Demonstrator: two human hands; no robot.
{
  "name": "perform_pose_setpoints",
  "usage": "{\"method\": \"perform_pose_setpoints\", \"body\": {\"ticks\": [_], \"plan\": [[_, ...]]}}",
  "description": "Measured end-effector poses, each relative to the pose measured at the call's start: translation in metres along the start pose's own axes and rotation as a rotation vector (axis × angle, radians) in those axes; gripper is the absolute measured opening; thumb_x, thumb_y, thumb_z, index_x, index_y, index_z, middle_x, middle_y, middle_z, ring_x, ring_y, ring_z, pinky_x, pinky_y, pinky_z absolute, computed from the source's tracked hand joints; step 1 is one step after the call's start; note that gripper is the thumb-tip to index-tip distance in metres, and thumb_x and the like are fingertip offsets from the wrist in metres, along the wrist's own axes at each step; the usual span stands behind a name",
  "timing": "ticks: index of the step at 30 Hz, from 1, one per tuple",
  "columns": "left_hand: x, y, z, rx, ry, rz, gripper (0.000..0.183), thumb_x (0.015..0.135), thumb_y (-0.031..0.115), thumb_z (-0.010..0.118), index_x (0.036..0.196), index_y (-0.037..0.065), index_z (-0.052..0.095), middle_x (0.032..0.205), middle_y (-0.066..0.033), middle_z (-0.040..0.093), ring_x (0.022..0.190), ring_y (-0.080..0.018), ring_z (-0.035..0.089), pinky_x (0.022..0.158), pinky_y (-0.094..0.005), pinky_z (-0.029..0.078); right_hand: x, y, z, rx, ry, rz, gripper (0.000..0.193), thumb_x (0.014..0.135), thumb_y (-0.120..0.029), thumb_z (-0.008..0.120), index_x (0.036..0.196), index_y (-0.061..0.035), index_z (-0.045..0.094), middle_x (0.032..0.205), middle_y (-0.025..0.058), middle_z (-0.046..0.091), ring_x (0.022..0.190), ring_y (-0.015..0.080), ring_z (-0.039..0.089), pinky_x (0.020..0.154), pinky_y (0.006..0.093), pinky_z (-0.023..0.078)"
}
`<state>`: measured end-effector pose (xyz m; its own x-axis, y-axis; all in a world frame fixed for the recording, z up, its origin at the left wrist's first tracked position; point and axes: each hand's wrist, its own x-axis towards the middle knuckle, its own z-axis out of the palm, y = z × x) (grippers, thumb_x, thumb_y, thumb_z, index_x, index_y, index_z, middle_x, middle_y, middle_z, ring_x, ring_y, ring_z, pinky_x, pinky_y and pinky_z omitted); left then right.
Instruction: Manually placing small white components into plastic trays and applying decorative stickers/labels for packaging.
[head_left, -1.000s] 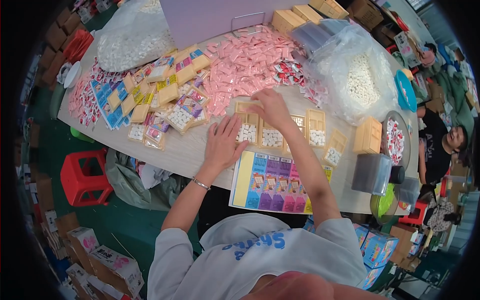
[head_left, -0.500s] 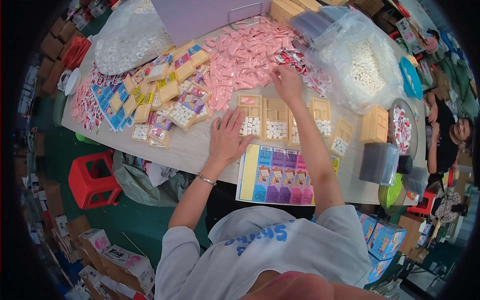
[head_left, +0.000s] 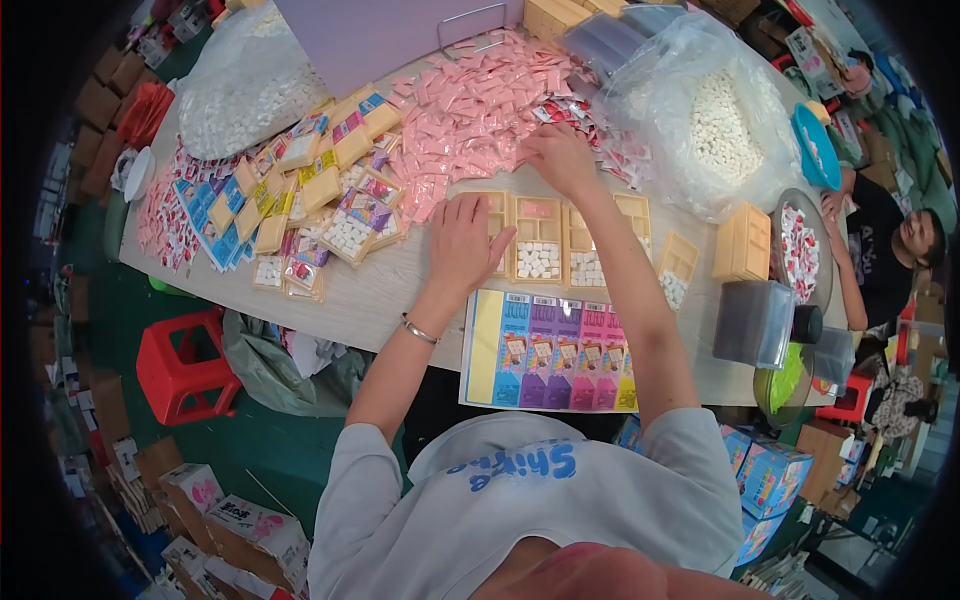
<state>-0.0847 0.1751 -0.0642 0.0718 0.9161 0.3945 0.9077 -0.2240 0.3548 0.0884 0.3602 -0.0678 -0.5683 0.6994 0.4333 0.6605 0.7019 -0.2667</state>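
My left hand (head_left: 463,245) lies over the leftmost cream plastic tray (head_left: 496,203), fingers stretched and slightly apart, hiding most of it. Beside it, a second tray (head_left: 538,230) has a pink packet in its upper section and small white pieces in the lower one. More compartment trays (head_left: 584,262) with white pieces continue the row, partly behind my right forearm. My right hand (head_left: 562,160) reaches to the near edge of the pink packet heap (head_left: 465,110), close to some red-and-white sachets (head_left: 562,110). Its fingers are curled together; what they hold is hidden.
Filled, labelled trays (head_left: 350,230) are piled at left. Clear bags of white pieces (head_left: 725,125) stand at both sides. A printed card sheet (head_left: 550,350) lies at the front edge. Stacked trays (head_left: 743,243) and a sachet bowl (head_left: 800,245) sit right, near another person (head_left: 880,250).
A pink packet now lies in the second tray. My left hand has moved onto the leftmost tray. My right hand stays at the heap's edge, and the view has shifted slightly.
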Motion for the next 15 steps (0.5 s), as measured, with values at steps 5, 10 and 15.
{"method": "perform_pose_setpoints", "body": {"ticks": [5,10,15], "plan": [[-0.006,0.002,0.017,0.017,0.002,-0.005,0.060,0.091,0.039,0.069,0.134,-0.002,0.059,0.131,-0.0173,0.059,0.124,-0.0346,0.053,0.110,-0.0499,0.036,-0.009,0.007,0.008,-0.181,-0.005,-0.010,0.012,0.086,-0.025,0.072,0.093,-0.0172,0.077,0.099,-0.0019,0.069,0.106,0.0214,0.061,0.090,0.0411,0.048],[-0.011,-0.005,0.019,0.033,-0.035,0.005,0.062,0.094,0.041,0.066,0.140,0.000,0.055,0.139,-0.0148,0.056,0.135,-0.0317,0.048,0.117,-0.0565,0.027,-0.052,0.021,-0.031,0.053,0.287,0.080,0.011,0.088,-0.023,0.074,0.091,-0.0121,0.074,0.089,0.0031,0.070,0.095,0.0259,0.064,0.087,0.0437,0.046],[-0.010,-0.012,0.016,-0.050,-0.106,-0.025,0.063,0.094,0.044,0.065,0.140,0.002,0.055,0.149,-0.0145,0.050,0.140,-0.0308,0.043,0.119,-0.0578,0.023,-0.114,0.012,-0.076,-0.084,0.053,0.044,0.013,0.089,-0.021,0.074,0.094,-0.0093,0.075,0.087,0.0055,0.069,0.091,0.0284,0.065,0.086,0.0427,0.047]]}}
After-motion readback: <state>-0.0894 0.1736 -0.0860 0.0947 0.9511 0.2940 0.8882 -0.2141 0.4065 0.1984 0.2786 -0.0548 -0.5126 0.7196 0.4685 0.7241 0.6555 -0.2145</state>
